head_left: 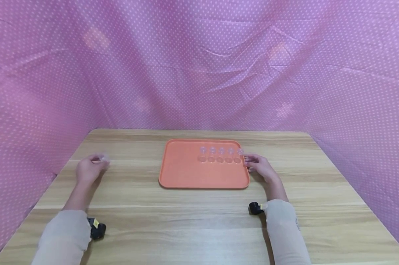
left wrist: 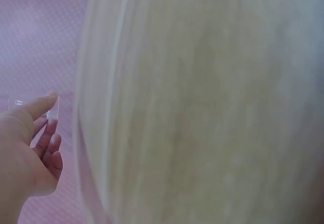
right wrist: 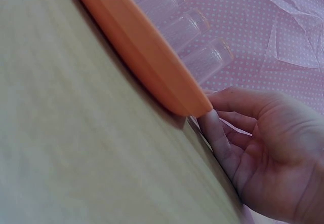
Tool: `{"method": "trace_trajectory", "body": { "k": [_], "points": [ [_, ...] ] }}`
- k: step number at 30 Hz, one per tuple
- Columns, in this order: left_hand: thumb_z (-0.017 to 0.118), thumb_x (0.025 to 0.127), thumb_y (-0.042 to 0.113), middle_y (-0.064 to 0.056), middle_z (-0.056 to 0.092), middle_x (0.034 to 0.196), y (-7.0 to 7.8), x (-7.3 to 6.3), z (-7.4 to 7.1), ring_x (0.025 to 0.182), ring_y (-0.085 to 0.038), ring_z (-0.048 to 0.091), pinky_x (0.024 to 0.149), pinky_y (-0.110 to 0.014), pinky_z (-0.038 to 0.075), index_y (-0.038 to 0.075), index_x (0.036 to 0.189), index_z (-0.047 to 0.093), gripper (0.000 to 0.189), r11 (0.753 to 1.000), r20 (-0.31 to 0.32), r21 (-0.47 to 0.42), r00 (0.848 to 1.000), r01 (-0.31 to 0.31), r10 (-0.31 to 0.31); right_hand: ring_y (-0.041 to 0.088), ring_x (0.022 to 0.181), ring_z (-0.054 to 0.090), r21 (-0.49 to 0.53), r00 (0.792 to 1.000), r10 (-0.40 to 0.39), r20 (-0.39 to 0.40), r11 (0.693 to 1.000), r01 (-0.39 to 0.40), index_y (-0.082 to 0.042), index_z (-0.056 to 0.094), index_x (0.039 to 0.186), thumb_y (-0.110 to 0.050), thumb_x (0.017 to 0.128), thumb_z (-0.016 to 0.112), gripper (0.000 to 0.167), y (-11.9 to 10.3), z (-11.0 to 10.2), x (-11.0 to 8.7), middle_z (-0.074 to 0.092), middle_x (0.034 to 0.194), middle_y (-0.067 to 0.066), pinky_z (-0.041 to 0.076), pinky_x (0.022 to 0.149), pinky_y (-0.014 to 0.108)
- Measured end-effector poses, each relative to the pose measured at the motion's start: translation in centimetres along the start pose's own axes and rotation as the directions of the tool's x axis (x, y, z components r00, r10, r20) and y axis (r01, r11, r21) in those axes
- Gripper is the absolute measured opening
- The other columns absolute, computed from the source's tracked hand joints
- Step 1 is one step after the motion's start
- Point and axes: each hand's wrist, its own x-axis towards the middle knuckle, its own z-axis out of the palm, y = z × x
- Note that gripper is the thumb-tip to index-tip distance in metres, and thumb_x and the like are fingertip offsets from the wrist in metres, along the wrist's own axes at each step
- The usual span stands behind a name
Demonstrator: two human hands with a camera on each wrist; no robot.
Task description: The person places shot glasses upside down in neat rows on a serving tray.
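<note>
Near the table's left edge, my left hand (head_left: 88, 169) pinches a small clear plastic cup (head_left: 103, 158) between thumb and fingers. The left wrist view shows that hand (left wrist: 25, 143) with the cup's clear wall (left wrist: 53, 110) behind the thumb. Several matching clear cups (head_left: 221, 154) stand in a line on the right half of the orange tray (head_left: 186, 176). My right hand (head_left: 259, 165) is at the tray's right edge. In the right wrist view its thumb and index finger grip the tray's corner (right wrist: 195, 102), beside the end cup (right wrist: 207, 59).
The tray lies on a wood-grain table (head_left: 186, 217), towards its far side. A pink dotted cloth (head_left: 199, 73) hangs behind the table and along both sides. Each sleeve bears a small black wrist camera (head_left: 98, 231).
</note>
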Motion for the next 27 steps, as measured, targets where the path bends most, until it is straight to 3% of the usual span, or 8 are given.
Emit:
{"method": "trace_trajectory", "body": {
  "k": [3,6,13,21,27],
  "points": [
    [0.064,0.085,0.019,-0.023,0.054,0.109,0.9,-0.2,0.3,0.086,-0.022,0.052,0.072,-0.029,0.047,-0.007,0.114,0.056,0.040,0.996,0.015,0.063,0.998,-0.061,0.061,0.012,0.083,0.057,-0.007,1.000,0.002,0.003,1.000,-0.002,0.009,0.043,0.129,-0.003,0.090,0.054,0.043,0.1,-0.1,0.0,0.051,0.113,0.025,0.050,0.072,0.026],
    [0.063,0.086,0.026,-0.025,0.056,0.109,1.8,-0.4,0.6,0.089,-0.031,0.052,0.074,-0.036,0.042,-0.005,0.113,0.057,0.041,0.974,0.027,0.185,0.991,-0.131,0.128,0.012,0.084,0.057,-0.011,1.000,0.006,0.002,1.000,-0.006,0.009,0.043,0.129,-0.002,0.090,0.054,0.042,0.2,-0.1,0.0,0.052,0.111,0.023,0.050,0.072,0.026],
    [0.064,0.085,0.026,-0.019,0.059,0.090,3.3,-0.6,1.7,0.079,-0.029,0.052,0.063,-0.034,0.042,-0.002,0.108,0.061,0.037,0.959,0.058,0.207,0.981,-0.195,0.187,0.012,0.082,0.057,-0.001,1.000,0.003,0.004,1.000,-0.003,0.009,0.043,0.129,0.000,0.088,0.054,0.044,0.1,0.0,0.1,0.051,0.112,0.024,0.050,0.073,0.026],
    [0.066,0.085,0.024,-0.019,0.058,0.093,4.5,-0.8,2.8,0.083,-0.028,0.050,0.065,-0.035,0.041,-0.002,0.108,0.060,0.035,0.947,0.102,0.188,0.964,-0.260,0.245,0.014,0.084,0.056,-0.016,1.000,0.008,-0.001,1.000,-0.008,0.007,0.044,0.129,0.000,0.088,0.054,0.043,-0.1,0.1,0.1,0.052,0.111,0.023,0.050,0.073,0.027],
    [0.067,0.084,0.022,-0.020,0.055,0.099,5.5,-0.9,3.8,0.089,-0.030,0.047,0.070,-0.038,0.041,-0.004,0.111,0.059,0.038,0.949,0.145,0.159,0.957,-0.272,0.250,0.014,0.084,0.057,-0.004,1.000,0.020,-0.005,1.000,-0.020,0.006,0.045,0.129,-0.002,0.088,0.055,0.043,0.0,0.1,0.1,0.052,0.111,0.021,0.050,0.073,0.027]
  ]
}}
